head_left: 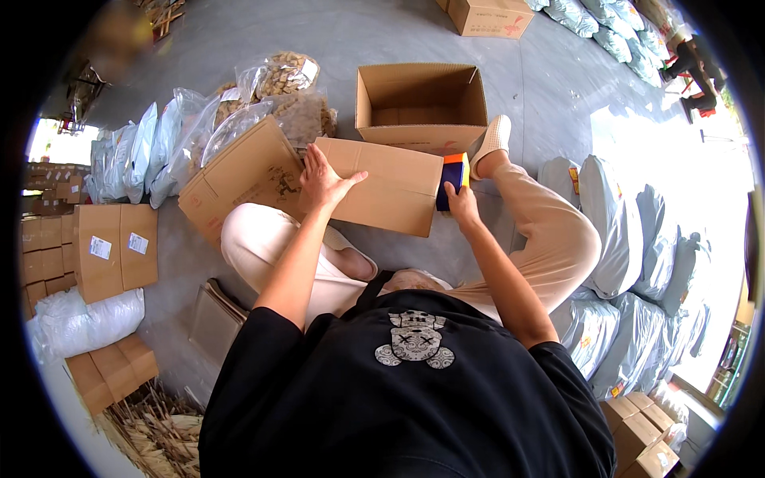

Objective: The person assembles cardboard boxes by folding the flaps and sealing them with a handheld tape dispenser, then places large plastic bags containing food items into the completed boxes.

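I see the cardboard carton (390, 183) between left hand (323, 183) and right hand (462, 205), its long axis running from one to the other. The left, fingers splayed, rests on the carton's left end; the right, at its other end, grasps what looks like a blue-and-orange tape dispenser (451, 177).

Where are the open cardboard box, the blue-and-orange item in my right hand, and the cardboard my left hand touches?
Open cardboard box (419, 89): head view, inner far wall.
Blue-and-orange item (451, 174): head view, its blue side.
Handled cardboard (388, 187): head view, its broad face.
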Tool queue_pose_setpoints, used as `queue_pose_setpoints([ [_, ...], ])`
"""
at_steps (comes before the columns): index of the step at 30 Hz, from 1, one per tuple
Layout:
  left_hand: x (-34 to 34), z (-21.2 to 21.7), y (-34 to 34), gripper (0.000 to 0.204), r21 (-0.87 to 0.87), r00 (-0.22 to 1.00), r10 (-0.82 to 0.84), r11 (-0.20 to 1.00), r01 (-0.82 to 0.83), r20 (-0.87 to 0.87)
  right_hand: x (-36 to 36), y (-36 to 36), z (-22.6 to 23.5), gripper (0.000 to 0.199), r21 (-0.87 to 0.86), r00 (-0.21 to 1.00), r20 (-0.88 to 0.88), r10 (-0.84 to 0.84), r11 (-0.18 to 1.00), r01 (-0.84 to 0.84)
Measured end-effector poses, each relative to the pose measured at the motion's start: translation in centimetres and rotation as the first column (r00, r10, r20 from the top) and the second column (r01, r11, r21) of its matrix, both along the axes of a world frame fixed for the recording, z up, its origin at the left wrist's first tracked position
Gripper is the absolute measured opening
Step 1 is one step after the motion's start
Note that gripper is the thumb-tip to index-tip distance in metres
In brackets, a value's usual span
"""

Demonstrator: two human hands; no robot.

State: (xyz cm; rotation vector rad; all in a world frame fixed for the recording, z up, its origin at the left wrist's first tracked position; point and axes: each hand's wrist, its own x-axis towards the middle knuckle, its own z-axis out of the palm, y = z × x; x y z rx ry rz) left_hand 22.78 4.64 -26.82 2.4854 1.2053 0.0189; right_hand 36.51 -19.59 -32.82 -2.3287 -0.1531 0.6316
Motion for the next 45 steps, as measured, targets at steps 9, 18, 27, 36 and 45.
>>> queue_pose_setpoints([
  [9, -1.3, 1.5, 3.1, 0.055, -0.297, 0.932, 0.194, 0.950, -0.100, 0.306, -1.1, -2.2, 2.3, 0.043, 0.090, 0.995, 0.078, -0.062, 0.994, 0.054],
  [18, -7.2, 20.8, -5.2, 0.034, -0.160, 0.543, 0.091, 0.984, 0.080, 0.835, -1.7, -6.7, 23.8, 0.028, 0.495, 0.959, 0.266, -0.094, 0.867, -0.052],
  [27, -8.7, 13.6, -5.3, 0.049, -0.368, 0.120, 0.356, 0.924, 0.102, 0.927, -2.0, -7.3, 20.4, 0.030, 0.771, 0.911, 0.211, -0.354, 0.633, 0.068],
  [36, -7.4, -4.6, -8.3, 0.061, -0.996, 0.581, 0.809, 0.073, 0.049, 0.088, 2.6, -7.3, 8.5, 0.036, 0.277, 0.889, 0.403, -0.218, 0.955, 0.109],
  [45, -2.5, -0.8, -10.5, 0.110, -0.989, 0.381, 0.924, -0.033, 0.147, 0.025, 2.0, -6.4, 7.4, 0.038, 0.358, 0.918, 0.353, -0.181, 0.933, 0.047],
])
